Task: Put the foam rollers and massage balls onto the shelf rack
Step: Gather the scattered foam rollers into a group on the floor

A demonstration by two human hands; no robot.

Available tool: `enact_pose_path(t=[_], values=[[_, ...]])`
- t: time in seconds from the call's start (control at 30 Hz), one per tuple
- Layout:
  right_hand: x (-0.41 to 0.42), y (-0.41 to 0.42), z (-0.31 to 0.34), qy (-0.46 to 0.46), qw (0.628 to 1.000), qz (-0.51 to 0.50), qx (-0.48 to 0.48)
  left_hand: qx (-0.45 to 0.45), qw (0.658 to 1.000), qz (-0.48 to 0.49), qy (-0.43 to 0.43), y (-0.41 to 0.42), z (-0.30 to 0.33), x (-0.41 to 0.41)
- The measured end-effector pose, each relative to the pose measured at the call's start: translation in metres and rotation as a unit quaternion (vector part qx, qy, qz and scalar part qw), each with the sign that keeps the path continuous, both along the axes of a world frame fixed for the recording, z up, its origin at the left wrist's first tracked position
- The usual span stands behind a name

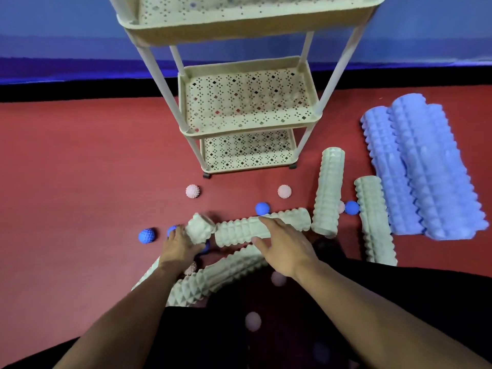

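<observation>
A cream three-tier shelf rack (247, 102) stands on the red floor ahead, its perforated trays bare. My right hand (282, 245) grips a cream ridged foam roller (239, 231) lying crosswise, fingers over its top and thumb under it. My left hand (181, 246) holds the end of a second cream roller (199, 230), which runs back under my forearm. A third cream roller (213, 278) lies diagonally below both hands. Spiky massage balls are scattered around: pink ones (192, 191) (284, 191) and blue ones (262, 208) (146, 235).
Two more cream rollers (328, 190) (372, 219) lie to the right, a blue ball (352, 207) between them. Large blue rollers (420, 169) are piled at far right. Pink balls (253, 320) rest on my dark lap. A blue wall rises behind the rack.
</observation>
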State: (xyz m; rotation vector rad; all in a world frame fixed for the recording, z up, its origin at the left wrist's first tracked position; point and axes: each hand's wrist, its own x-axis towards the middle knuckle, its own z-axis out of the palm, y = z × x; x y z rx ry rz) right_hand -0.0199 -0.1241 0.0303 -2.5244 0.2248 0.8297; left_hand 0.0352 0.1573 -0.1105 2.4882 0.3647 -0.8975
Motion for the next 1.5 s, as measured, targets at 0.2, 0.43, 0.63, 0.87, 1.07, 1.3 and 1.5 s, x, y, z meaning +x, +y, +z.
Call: enact_pose_path(t=[0.2,0.43,0.63,0.87,1.07,1.3,1.5], values=[[-0.004,0.005,-0.01,0.007,0.999,-0.034,0.022,-0.012,1.0,-0.001,-0.019,0.004,0.005,0.0],[0.005,0.021,0.012,-0.016,0.994,-0.075,0.084,-0.012,0.996,-0.02,-0.081,0.007,0.072,0.019],[0.013,0.028,0.073,-0.073,0.982,-0.066,0.159,-0.128,0.976,-0.004,-0.173,-0.017,0.19,0.037],[0.01,-0.007,0.163,-0.125,0.93,-0.157,0.307,-0.317,0.917,-0.047,-0.239,-0.108,0.336,0.035],[-0.011,-0.076,0.221,-0.237,0.869,-0.209,0.38,-0.382,0.872,-0.097,-0.289,-0.212,0.417,0.011],[-0.064,-0.177,0.238,-0.332,0.811,-0.323,0.357,-0.468,0.838,-0.136,-0.247,-0.345,0.443,-0.032],[-0.106,-0.262,0.19,-0.353,0.759,-0.439,0.328,-0.449,0.845,-0.229,-0.179,-0.446,0.406,-0.07]])
